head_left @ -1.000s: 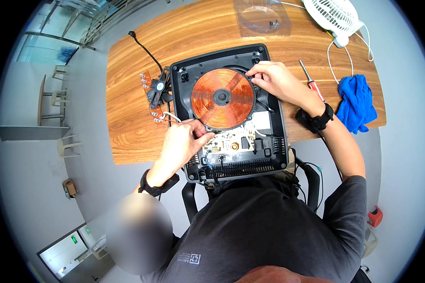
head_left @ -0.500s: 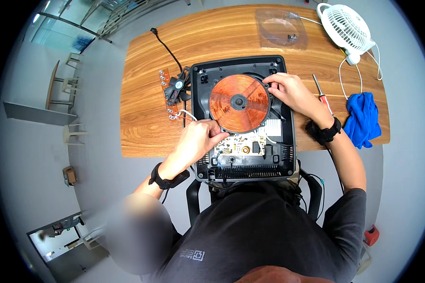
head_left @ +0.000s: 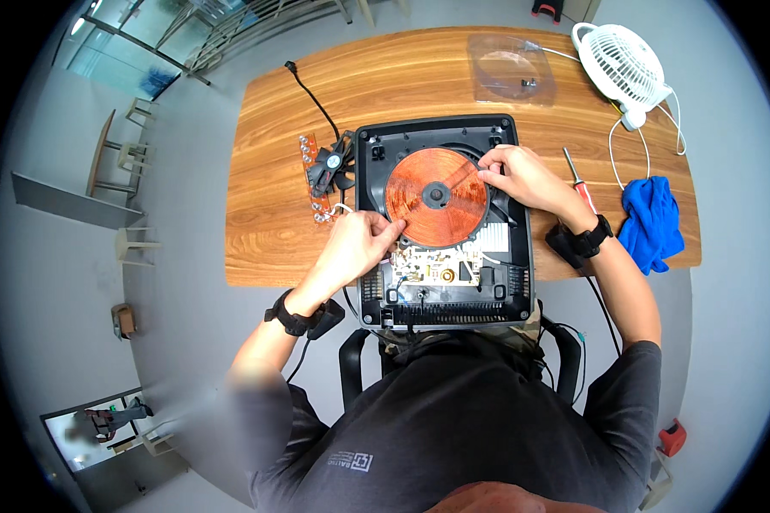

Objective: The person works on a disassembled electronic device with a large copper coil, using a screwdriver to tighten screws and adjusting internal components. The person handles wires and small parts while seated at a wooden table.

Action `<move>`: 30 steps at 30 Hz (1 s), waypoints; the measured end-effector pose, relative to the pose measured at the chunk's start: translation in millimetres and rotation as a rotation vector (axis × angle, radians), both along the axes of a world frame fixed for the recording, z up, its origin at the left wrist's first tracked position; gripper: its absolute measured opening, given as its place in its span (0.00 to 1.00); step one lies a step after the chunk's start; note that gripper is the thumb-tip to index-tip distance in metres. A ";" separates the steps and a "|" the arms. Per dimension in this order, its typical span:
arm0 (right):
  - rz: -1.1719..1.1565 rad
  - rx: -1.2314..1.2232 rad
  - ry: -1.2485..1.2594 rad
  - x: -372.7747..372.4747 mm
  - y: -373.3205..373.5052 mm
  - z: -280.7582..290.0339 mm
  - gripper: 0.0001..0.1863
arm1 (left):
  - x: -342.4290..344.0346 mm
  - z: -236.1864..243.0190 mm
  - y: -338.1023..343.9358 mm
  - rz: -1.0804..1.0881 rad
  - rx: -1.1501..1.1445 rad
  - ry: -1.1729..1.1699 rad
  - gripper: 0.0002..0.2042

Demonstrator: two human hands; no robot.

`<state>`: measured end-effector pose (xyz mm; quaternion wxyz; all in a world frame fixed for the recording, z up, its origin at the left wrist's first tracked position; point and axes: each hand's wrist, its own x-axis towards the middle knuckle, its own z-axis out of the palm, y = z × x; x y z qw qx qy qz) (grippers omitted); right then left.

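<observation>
A flat round copper induction coil lies inside the open black housing of an induction cooker. My left hand is closed in a pinch at the coil's lower-left rim, thumb against the windings. At the upper-right rim, my right hand likewise pinches the edge with thumb and forefinger. Partly under the coil's near side sits a pale circuit board, with a white wire beside it. The undersides of both grips are hidden.
Left of the housing lie a small black fan and an orange terminal strip. A red-handled screwdriver, a blue cloth and a white desk fan are to the right. A clear plastic sheet lies at the back.
My left thumb has shifted up from the coil's lower edge onto its lower-left windings. My right hand stays at the upper-right rim. The whole view has shifted slightly.
</observation>
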<state>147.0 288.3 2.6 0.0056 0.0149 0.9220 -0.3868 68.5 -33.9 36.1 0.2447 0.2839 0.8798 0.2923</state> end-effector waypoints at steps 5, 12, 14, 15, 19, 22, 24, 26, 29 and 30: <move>-0.058 0.045 0.013 -0.4 -8.2 4.1 0.17 | -5.8 -3.3 3.0 0.045 -0.025 -0.010 0.20; -0.068 0.001 0.012 4.2 -13.4 5.5 0.18 | -8.5 -2.3 -4.6 0.166 0.021 -0.318 0.18; -0.064 -0.047 -0.025 9.7 -15.5 11.7 0.18 | -7.1 3.8 -7.3 0.166 0.005 -0.355 0.19; -0.042 -0.042 -0.038 13.0 -16.2 13.0 0.17 | -6.2 7.3 -10.6 0.114 -0.019 -0.358 0.18; 0.041 -0.013 -0.080 21.6 -17.6 15.0 0.15 | -6.3 -1.9 -16.4 -0.019 -0.103 -0.525 0.17; 0.061 -0.009 -0.095 24.8 -19.4 15.2 0.15 | -13.3 -17.5 -21.5 -0.096 -0.135 -0.466 0.17; 0.082 -0.005 -0.072 24.1 -18.5 14.0 0.15 | -13.7 -12.3 -19.2 -0.121 -0.155 -0.477 0.17; 0.116 0.061 -0.112 25.9 -16.6 19.1 0.14 | -14.0 -10.4 -17.6 -0.175 -0.170 -0.481 0.17; 0.171 0.122 -0.093 24.9 -15.5 12.9 0.11 | -13.6 -3.3 -16.9 -0.258 -0.209 -0.458 0.17; 0.205 0.149 -0.098 24.8 -16.0 17.1 0.11 | -13.0 1.1 -15.9 -0.269 -0.230 -0.473 0.18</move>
